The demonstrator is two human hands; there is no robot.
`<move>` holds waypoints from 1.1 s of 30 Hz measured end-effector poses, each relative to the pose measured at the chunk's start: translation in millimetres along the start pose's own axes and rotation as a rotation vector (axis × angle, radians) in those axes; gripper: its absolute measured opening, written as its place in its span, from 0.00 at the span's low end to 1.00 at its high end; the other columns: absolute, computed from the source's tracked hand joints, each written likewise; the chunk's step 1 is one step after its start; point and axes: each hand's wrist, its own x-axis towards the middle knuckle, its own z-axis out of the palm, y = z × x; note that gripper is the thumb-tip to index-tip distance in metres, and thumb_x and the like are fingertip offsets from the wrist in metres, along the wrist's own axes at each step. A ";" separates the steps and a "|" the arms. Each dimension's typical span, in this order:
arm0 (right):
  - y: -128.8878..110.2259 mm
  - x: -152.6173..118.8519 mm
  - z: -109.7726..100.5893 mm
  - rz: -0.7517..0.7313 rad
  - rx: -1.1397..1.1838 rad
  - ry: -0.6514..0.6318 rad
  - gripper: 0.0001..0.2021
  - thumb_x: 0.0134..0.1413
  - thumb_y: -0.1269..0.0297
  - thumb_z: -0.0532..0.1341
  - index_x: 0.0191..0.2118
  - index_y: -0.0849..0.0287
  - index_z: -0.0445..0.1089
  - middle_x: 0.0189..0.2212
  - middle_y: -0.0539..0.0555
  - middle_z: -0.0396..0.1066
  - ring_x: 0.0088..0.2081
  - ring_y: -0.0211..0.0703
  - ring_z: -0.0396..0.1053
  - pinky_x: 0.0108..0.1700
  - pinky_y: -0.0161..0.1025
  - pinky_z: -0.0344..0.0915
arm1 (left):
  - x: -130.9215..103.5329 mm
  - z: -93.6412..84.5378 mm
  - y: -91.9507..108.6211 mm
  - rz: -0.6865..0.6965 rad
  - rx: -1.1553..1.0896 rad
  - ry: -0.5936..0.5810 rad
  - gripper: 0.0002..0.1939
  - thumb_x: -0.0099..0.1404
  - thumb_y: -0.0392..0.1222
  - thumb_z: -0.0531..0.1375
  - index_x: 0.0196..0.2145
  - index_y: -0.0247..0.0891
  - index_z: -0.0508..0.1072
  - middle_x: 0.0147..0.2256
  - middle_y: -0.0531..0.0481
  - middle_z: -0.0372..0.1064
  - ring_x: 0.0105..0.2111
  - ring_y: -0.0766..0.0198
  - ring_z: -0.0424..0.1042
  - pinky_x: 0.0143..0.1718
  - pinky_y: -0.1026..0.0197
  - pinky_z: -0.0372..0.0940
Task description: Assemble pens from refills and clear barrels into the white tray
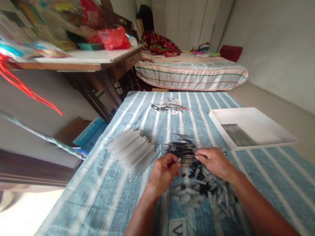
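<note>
My left hand [164,172] is closed around a pale translucent tube [179,160], a pen barrel by its look, with only its end showing. At the right edge of a pile of dark pen refills [180,148], my right hand [215,160] is in a pinch; what lies between its fingertips is too small to make out. A stack of clear pen barrels [134,152] lies left of my left hand. Small black plugs [195,170] and translucent pen caps [219,193] are heaped below my hands.
On the right stands a shallow white box [267,123] with a row of pens [238,135] inside. More thin pen parts [169,106] lie at the far end of the striped tablecloth [98,183]. A cluttered side table [118,54] and a bed [192,72] stand beyond.
</note>
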 end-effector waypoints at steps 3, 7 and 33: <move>10.0 -9.1 -11.9 -0.010 0.130 0.064 0.13 0.56 0.62 0.53 0.29 0.57 0.74 0.22 0.49 0.71 0.26 0.40 0.68 0.30 0.33 0.59 | 0.3 0.4 -1.1 0.011 -0.012 -0.001 0.05 0.54 0.40 0.60 0.27 0.37 0.67 0.17 0.57 0.65 0.17 0.69 0.62 0.19 0.67 0.54; 14.1 -21.6 -27.3 0.022 0.191 0.080 0.13 0.55 0.60 0.53 0.30 0.60 0.73 0.19 0.48 0.68 0.22 0.37 0.64 0.26 0.32 0.59 | 1.4 1.8 -1.9 0.009 -0.019 -0.012 0.05 0.54 0.39 0.59 0.27 0.37 0.66 0.18 0.57 0.64 0.18 0.68 0.64 0.18 0.68 0.53; 26.4 -36.3 -59.9 0.020 0.145 0.053 0.15 0.55 0.57 0.53 0.28 0.59 0.73 0.18 0.49 0.67 0.20 0.35 0.62 0.24 0.31 0.59 | -1.0 3.2 -3.1 0.022 -0.124 -0.067 0.10 0.51 0.36 0.61 0.34 0.34 0.73 0.21 0.57 0.65 0.17 0.71 0.63 0.19 0.67 0.55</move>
